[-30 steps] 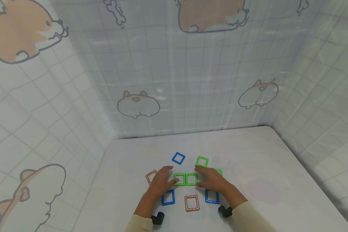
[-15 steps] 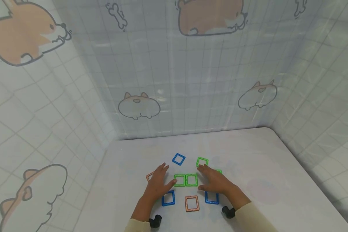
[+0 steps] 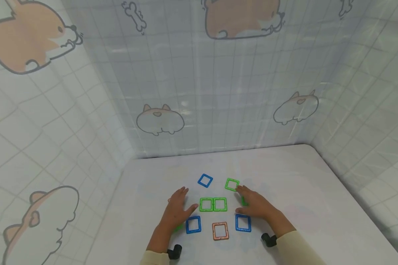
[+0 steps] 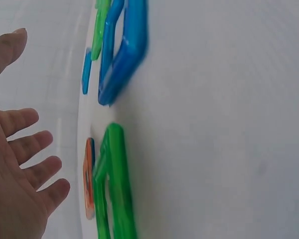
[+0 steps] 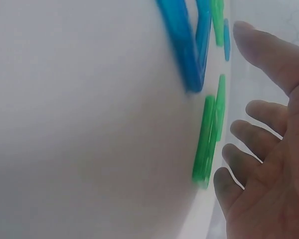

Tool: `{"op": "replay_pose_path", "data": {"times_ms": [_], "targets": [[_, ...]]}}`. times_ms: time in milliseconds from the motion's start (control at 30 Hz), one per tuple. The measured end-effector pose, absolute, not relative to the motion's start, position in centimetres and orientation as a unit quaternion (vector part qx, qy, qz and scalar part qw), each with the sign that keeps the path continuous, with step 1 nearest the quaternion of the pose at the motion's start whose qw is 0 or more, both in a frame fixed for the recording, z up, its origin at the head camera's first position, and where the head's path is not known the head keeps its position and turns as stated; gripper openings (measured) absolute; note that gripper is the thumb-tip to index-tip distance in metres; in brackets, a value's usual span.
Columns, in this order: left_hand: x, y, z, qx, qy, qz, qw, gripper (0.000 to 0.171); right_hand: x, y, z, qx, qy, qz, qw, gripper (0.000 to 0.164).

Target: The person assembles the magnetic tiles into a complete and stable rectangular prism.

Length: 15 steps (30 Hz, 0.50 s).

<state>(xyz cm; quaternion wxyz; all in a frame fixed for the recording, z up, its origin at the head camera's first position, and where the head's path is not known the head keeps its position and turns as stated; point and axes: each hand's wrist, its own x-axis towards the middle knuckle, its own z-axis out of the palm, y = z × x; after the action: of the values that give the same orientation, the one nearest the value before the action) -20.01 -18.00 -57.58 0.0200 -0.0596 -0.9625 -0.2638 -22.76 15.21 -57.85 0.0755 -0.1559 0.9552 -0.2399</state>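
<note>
Two green square magnetic tiles (image 3: pixel 213 204) lie edge to edge between the hands. My left hand (image 3: pixel 175 211) hovers left of them, fingers spread and holding nothing. It partly covers an orange tile (image 4: pixel 87 184) and a green tile (image 4: pixel 120 184). To the right, my right hand (image 3: pixel 257 204) is also spread and holds nothing. It hides most of another green tile (image 5: pixel 204 144), and its fingertips overlap the edge of the back green tile (image 3: pixel 233 180) in the head view; contact cannot be told. Both wrist views show the palms apart from the tiles.
Nearer the person lie a blue tile (image 3: pixel 194 232), an orange tile (image 3: pixel 220 238) and a second blue tile (image 3: pixel 243 230). Another blue tile (image 3: pixel 201 178) lies turned at the back. Curtains (image 3: pixel 232 92) with dog drawings surround the white table (image 3: pixel 305 176).
Both hands have moved apart, the left one leftward and the right one rightward, off the joined green tiles. The fingers have spread. Those tiles stay in place.
</note>
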Motion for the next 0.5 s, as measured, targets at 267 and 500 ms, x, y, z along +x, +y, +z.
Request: {"op": "replay_pose_path", "data": {"times_ms": [267, 500], "targets": [[-19.8, -18.5, -57.7, -0.039, -0.958, -0.283, 0.012, 0.081, -22.7, 16.3, -58.3, -0.129, 0.954, -0.257, 0.083, 0.083], [-19.9, -18.7, -58.2, -0.033, -0.957, -0.287, 0.011, 0.079, -22.9, 17.2, -59.2, -0.112, 0.958, -0.25, 0.08, 0.081]]}}
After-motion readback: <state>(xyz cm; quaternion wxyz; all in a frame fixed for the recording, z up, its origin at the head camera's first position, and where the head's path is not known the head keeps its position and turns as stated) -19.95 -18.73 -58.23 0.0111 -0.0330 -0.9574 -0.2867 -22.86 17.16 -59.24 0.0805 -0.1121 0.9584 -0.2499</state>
